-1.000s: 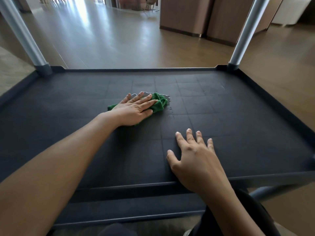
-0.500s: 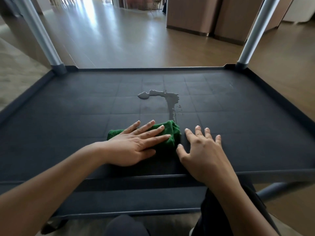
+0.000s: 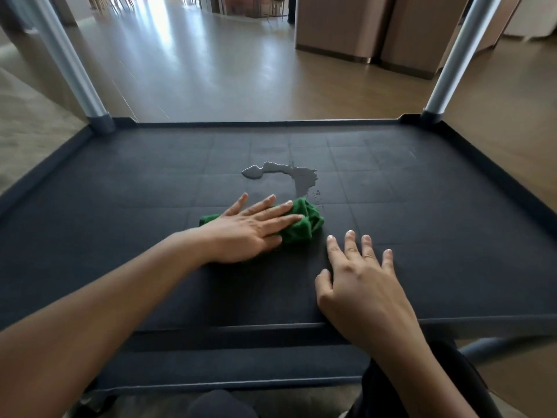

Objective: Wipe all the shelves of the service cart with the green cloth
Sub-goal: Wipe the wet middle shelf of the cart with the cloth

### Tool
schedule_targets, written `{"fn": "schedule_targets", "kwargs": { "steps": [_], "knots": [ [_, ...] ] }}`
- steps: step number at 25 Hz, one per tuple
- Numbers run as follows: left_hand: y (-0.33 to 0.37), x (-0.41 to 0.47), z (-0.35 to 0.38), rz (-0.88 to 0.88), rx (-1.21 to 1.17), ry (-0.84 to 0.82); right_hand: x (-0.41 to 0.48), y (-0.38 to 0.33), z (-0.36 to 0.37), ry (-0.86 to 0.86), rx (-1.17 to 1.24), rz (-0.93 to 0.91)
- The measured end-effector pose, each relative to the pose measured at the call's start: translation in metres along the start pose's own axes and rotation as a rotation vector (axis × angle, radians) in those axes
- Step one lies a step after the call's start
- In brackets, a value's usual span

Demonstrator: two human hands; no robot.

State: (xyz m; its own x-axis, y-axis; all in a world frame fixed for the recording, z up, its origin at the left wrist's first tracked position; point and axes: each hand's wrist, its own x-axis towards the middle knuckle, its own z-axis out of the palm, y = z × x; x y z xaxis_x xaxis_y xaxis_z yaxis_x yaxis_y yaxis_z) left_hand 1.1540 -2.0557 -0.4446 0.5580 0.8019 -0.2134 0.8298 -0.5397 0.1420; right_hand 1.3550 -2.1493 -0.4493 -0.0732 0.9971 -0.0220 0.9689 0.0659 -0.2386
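Left hand: the left hand (image 3: 250, 230) lies flat, fingers straight and slightly spread, pressing down on the crumpled green microfibre cloth (image 3: 304, 223); no finger curls round it
Cloth: bunched under the left fingers, its bulk sticking out past the fingertips to the right, a small corner showing on the far side of the hand by the wrist; it sits near the middle of the shelf
Right hand: the right hand (image 3: 361, 285) rests palm down, fingers straight and spread, on the bare shelf just beside the cloth, nearer the person, not touching it; it holds nothing
Spill: a shiny, irregular puddle of clear liquid (image 3: 283, 173) lies beyond the cloth, apart from the fingertips, with droplets just by the cloth's far edge
Key relation: the puddle is straight ahead of the cloth; its long axis runs left to right, with a tail reaching back toward the cloth; the left hand is the nearer one, so a forward push looks likely
Shelf: dark grey plastic cart shelf with a raised rim and moulded grid (image 3: 120, 212)
Counts: two hands, one cloth, one puddle, two silver metal corner posts (image 3: 72, 64), one shelf in full view; whether the dark ledge below the near rim is another shelf, I cannot tell
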Motion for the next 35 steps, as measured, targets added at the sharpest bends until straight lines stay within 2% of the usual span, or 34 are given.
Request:
{"fn": "schedule_targets", "kwargs": {
  "steps": [5, 9, 21, 26, 29, 35],
  "knots": [
    [-0.022, 0.065, -0.014, -0.166, -0.01, 0.074, 0.001, -0.001, -0.001, 0.019, 0.021, -0.006],
    [-0.021, 0.07, -0.012, -0.186, -0.017, 0.107, 0.006, -0.001, -0.006, 0.033, 0.064, 0.002],
    [0.046, -0.061, 0.013, 0.093, 0.0, 0.023, 0.002, -0.005, -0.011, 0.07, 0.174, 0.031],
    [0.046, -0.073, 0.013, 0.133, -0.059, -0.057, -0.004, -0.004, -0.008, 0.021, 0.22, 0.019],
    [0.038, -0.051, 0.011, 0.089, -0.046, -0.025, -0.005, -0.002, -0.007, 0.018, 0.222, 0.017],
    [0.006, 0.032, -0.003, -0.122, -0.045, 0.046, -0.004, -0.003, -0.007, 0.046, 0.204, 0.006]
  ]
}}
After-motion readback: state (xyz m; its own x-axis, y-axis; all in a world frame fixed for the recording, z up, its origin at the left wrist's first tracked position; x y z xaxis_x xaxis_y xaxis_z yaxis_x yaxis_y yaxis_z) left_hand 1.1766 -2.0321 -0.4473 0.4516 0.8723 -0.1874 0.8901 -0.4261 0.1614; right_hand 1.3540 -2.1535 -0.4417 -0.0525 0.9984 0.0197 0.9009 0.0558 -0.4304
